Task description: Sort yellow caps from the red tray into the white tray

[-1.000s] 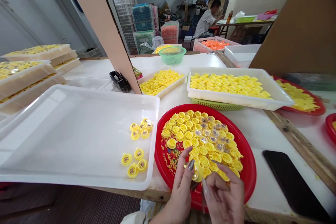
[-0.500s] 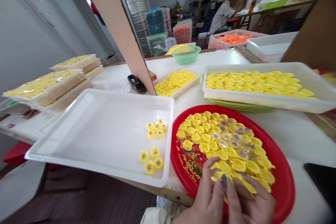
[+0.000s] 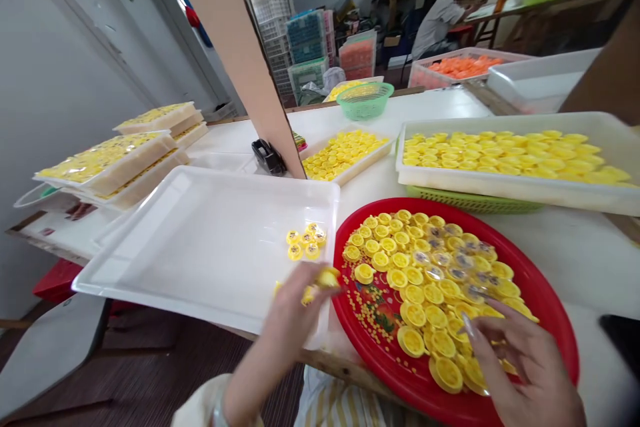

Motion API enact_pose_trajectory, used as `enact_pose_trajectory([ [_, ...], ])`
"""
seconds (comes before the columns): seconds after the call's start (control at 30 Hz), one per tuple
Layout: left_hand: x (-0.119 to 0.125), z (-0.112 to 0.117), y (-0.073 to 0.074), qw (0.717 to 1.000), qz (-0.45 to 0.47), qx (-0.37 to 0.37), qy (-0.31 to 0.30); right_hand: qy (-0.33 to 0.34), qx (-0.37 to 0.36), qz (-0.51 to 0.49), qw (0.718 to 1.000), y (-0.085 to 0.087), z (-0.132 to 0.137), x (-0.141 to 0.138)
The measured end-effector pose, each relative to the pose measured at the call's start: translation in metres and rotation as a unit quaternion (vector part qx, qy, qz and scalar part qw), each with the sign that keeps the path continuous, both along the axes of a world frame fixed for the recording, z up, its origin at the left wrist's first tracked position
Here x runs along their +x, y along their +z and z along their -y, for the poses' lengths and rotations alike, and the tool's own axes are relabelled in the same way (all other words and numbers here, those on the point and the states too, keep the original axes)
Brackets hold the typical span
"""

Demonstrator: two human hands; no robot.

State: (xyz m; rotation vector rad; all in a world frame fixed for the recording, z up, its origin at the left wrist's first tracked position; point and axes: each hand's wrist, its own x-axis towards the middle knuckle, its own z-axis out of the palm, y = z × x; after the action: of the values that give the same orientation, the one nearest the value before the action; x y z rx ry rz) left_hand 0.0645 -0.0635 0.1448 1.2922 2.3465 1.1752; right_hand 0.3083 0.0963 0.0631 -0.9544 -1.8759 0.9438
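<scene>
My left hand (image 3: pixel 293 310) is blurred over the near right corner of a large white tray (image 3: pixel 190 247), fingers closed on a yellow cap (image 3: pixel 327 277). It covers some caps lying in that corner. A small cluster of yellow caps (image 3: pixel 305 243) lies further back in the tray. My right hand (image 3: pixel 523 363) rests with spread fingers on the yellow caps (image 3: pixel 435 273) piled on a round red tray (image 3: pixel 545 307), touching those at its near edge.
A white bin of yellow caps (image 3: pixel 510 167) sits on a green basket behind the red tray. A smaller tray of caps (image 3: pixel 345 153), a green bowl (image 3: pixel 365 100), a cardboard divider (image 3: pixel 240 53) and stacked wrapped trays (image 3: pixel 110 160) stand around. A seated person (image 3: pixel 445 10) works far back.
My left hand has swung from the red tray leftward over the white tray with a yellow cap in it. My right hand has stayed on the caps. The view has shifted left.
</scene>
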Motion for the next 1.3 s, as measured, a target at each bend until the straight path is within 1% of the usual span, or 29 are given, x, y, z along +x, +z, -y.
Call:
enact_pose_trajectory([
  [0.03,-0.018,0.005,0.004,0.997,0.009,-0.033,0.072,0.008,0.046,0.035,0.998,0.007,-0.004,-0.002],
  [0.07,-0.036,0.010,0.008,0.989,0.025,-0.084,0.117,0.023,0.096,0.067,0.993,0.011,-0.010,-0.003],
  [0.1,-0.053,0.016,0.011,0.985,0.036,-0.112,0.129,0.043,0.145,0.096,0.984,0.014,-0.018,-0.004],
  [0.17,-0.081,0.024,0.010,0.978,0.062,-0.160,0.121,0.086,0.229,0.138,0.960,0.015,-0.034,-0.006],
  [0.23,-0.098,0.028,0.000,0.972,0.091,-0.196,0.090,0.115,0.283,0.175,0.936,0.016,-0.052,-0.011],
  [0.27,-0.103,0.028,-0.007,0.968,0.106,-0.214,0.073,0.118,0.301,0.192,0.927,0.018,-0.060,-0.014],
  [0.33,-0.108,0.026,-0.021,0.960,0.136,-0.243,0.038,0.104,0.327,0.212,0.915,0.021,-0.073,-0.019],
  [0.4,-0.110,0.025,-0.028,0.954,0.142,-0.263,0.013,0.087,0.343,0.218,0.910,0.025,-0.084,-0.020],
  [0.43,-0.109,0.025,-0.028,0.956,0.118,-0.269,0.009,0.080,0.348,0.219,0.908,0.026,-0.088,-0.018],
  [0.47,-0.107,0.025,-0.026,0.959,0.072,-0.273,0.015,0.074,0.349,0.223,0.907,0.027,-0.090,-0.016],
  [0.53,-0.097,0.026,-0.018,0.963,-0.061,-0.256,0.046,0.065,0.342,0.236,0.907,0.027,-0.093,-0.008],
  [0.57,-0.088,0.025,-0.012,0.965,-0.116,-0.229,0.061,0.064,0.335,0.242,0.908,0.026,-0.092,-0.004],
  [0.6,-0.076,0.024,-0.007,0.969,-0.143,-0.191,0.067,0.065,0.326,0.247,0.910,0.024,-0.091,0.000],
  [0.63,-0.061,0.020,-0.002,0.977,-0.141,-0.151,0.059,0.067,0.318,0.250,0.912,0.023,-0.089,0.004],
  [0.67,-0.043,0.016,0.001,0.986,-0.114,-0.113,0.032,0.071,0.310,0.251,0.914,0.021,-0.087,0.006],
  [0.7,-0.023,0.009,0.001,0.993,-0.077,-0.087,-0.003,0.075,0.304,0.251,0.916,0.019,-0.084,0.008],
  [0.73,-0.003,0.002,0.000,0.995,-0.046,-0.078,-0.041,0.079,0.299,0.253,0.917,0.018,-0.080,0.009],
  [0.8,0.036,-0.015,-0.008,0.989,-0.015,-0.102,-0.103,0.089,0.292,0.257,0.917,0.016,-0.073,0.010],
  [0.83,0.052,-0.024,-0.013,0.983,-0.012,-0.128,-0.130,0.094,0.290,0.258,0.917,0.016,-0.069,0.010],
  [0.9,0.074,-0.039,-0.023,0.969,-0.015,-0.184,-0.164,0.103,0.288,0.261,0.916,0.017,-0.062,0.013],
  [0.97,0.086,-0.049,-0.031,0.958,-0.014,-0.224,-0.177,0.111,0.282,0.262,0.916,0.019,-0.056,0.016],
  [1.1,0.091,-0.058,-0.039,0.945,-0.005,-0.276,-0.176,0.130,0.261,0.267,0.919,0.021,-0.044,0.018],
  [1.2,0.091,-0.060,-0.044,0.942,-0.005,-0.290,-0.171,0.135,0.259,0.289,0.912,0.017,-0.036,0.011],
  [1.3,0.091,-0.061,-0.047,0.943,-0.009,-0.285,-0.169,0.121,0.272,0.329,0.896,0.012,-0.030,0.000],
])
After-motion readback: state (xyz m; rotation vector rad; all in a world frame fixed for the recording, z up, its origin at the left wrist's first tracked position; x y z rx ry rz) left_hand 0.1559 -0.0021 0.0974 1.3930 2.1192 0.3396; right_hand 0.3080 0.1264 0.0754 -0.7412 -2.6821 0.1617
